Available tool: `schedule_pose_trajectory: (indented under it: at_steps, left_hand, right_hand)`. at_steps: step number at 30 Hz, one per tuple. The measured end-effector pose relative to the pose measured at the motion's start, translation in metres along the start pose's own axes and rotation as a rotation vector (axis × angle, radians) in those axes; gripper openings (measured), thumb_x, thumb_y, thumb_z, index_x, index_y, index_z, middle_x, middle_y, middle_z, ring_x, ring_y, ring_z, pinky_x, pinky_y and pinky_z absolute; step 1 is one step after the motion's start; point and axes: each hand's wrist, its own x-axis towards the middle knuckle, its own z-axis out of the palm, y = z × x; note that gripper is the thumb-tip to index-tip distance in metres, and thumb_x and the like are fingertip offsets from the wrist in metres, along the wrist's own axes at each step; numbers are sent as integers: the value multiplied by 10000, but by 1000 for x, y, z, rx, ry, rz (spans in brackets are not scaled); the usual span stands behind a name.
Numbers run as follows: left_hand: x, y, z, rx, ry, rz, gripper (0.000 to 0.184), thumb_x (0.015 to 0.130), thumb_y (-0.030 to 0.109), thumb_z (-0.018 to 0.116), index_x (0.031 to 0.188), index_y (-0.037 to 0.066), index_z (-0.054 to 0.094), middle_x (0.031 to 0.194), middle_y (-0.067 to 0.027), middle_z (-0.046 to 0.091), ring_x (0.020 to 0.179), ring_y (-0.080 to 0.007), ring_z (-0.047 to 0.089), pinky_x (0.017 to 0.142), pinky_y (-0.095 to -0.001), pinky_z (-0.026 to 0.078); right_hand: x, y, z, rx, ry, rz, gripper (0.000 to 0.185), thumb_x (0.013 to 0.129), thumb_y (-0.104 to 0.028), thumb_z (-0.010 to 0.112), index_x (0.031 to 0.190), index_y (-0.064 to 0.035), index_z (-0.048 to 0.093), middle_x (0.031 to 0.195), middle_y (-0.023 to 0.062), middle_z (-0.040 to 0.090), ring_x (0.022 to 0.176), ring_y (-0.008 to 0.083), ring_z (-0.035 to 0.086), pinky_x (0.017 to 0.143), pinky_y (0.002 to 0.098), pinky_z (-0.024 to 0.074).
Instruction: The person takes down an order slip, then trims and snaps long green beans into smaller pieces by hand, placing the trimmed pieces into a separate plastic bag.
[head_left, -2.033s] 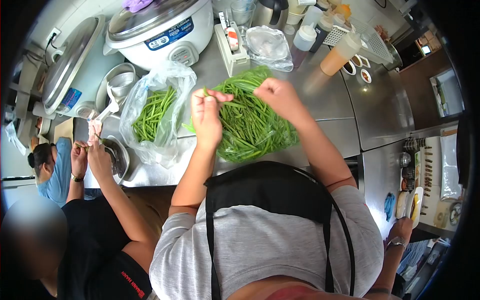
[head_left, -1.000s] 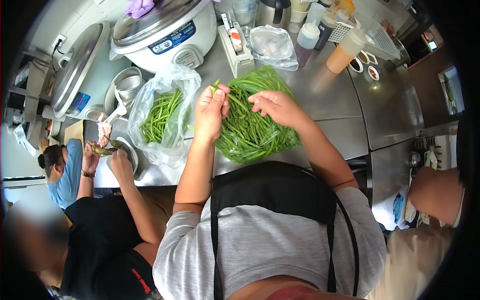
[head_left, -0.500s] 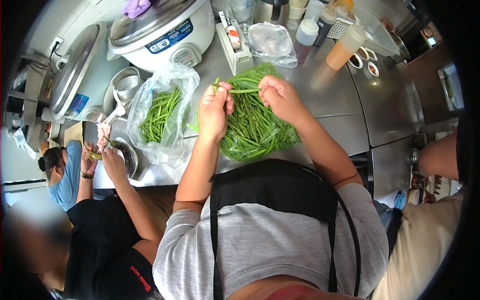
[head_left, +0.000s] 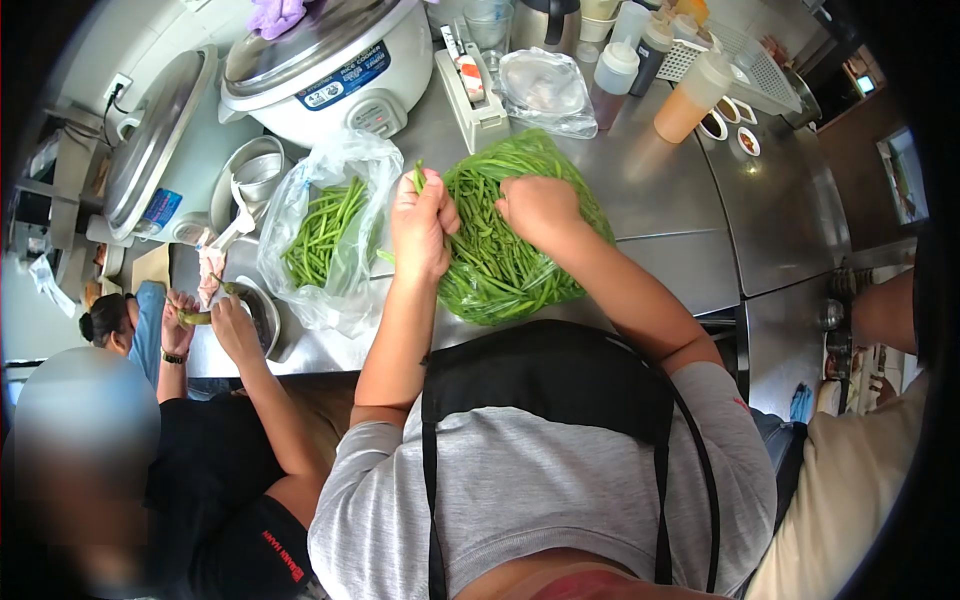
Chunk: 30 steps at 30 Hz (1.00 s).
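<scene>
Green beans (head_left: 490, 250) fill a large clear plastic bag that lies open on the steel counter in front of me. My left hand (head_left: 424, 225) is closed on pieces of green bean, whose tips poke up above the fingers, at the bag's left edge. Over the upper right part of the same bag is my right hand (head_left: 540, 208), fingers curled; whatever it holds is hidden. Left of my left hand, a second clear bag (head_left: 375, 185) contains shorter green bean pieces (head_left: 325, 235).
A rice cooker (head_left: 320, 75) stands behind the bags, a second cooker (head_left: 165, 150) farther left. Squeeze bottles (head_left: 692, 98) and small sauce dishes (head_left: 748, 141) are back right. A co-worker's hands (head_left: 236, 332) work over a metal bowl (head_left: 268, 315) at left. Another person's arm shows at right.
The bean stretched between my hands half a second ago no longer spans them. My right hand has turned, knuckles up, and moved slightly down over the large bag.
</scene>
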Motion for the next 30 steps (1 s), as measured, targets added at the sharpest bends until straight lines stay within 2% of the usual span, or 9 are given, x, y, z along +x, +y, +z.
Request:
schedule_pose_trajectory:
  at_steps: [2,7,12,15,17,20,23,27,30]
  left_hand:
    - [-2,-2,2,26,0,-24,88,854,134,458,915,78,427,578,38,339,417,-49,258,374,-179,199]
    - [-8,-5,11,277,-119,-124,190,839,127,481,1012,48,470,554,53,361,415,-34,282,380,-181,211]
    - [-11,-18,19,441,-197,-48,125,834,122,495,935,52,518,571,69,407,437,-16,321,395,-170,232]
    - [-10,-12,15,514,-187,38,120,832,122,511,915,37,527,594,77,428,467,-10,329,425,-163,249]
    - [-7,-14,12,621,-175,135,115,828,127,526,884,27,539,617,74,453,492,-7,339,448,-166,260]
    - [-9,-10,11,729,-160,81,94,825,112,522,813,24,552,649,59,479,555,-11,363,485,-172,282]
    - [-10,-13,14,870,-175,97,90,824,107,518,794,26,543,643,65,466,569,-18,363,497,-182,296]
    - [-14,-9,24,809,-184,42,95,827,107,512,808,24,552,655,66,466,587,-25,371,526,-183,314]
    - [-12,-13,18,746,-210,71,103,830,118,515,839,26,561,636,69,463,551,-19,359,494,-173,292]
  right_hand:
    - [1,-1,-4,98,-36,-9,202,727,-252,584,728,-50,563,702,116,584,625,277,565,549,387,426]
    - [-3,-9,-51,618,91,-138,143,729,-183,533,747,-46,568,705,146,574,649,300,558,570,365,431]
    - [-10,-9,-64,917,120,-329,85,776,-83,530,778,-2,558,768,65,602,676,101,538,589,253,421]
    - [-8,-3,-59,980,249,-382,77,768,-85,546,770,-10,563,771,66,596,698,121,539,608,253,417]
    - [-9,-3,-58,763,453,-416,63,733,-87,566,745,-25,563,707,60,544,631,202,532,583,287,422]
    - [-14,-7,-55,483,613,-411,49,668,-74,577,694,-53,541,684,61,509,584,252,515,529,336,415]
    - [-8,1,-42,241,712,-391,57,651,-71,573,669,-69,519,659,62,485,568,250,507,512,352,406]
    - [-10,3,-31,265,740,-317,65,633,-62,565,664,-69,508,646,64,480,567,263,505,510,355,404]
    - [-8,1,-32,848,476,-113,43,729,-66,509,696,-37,515,611,21,480,523,142,469,489,297,385]
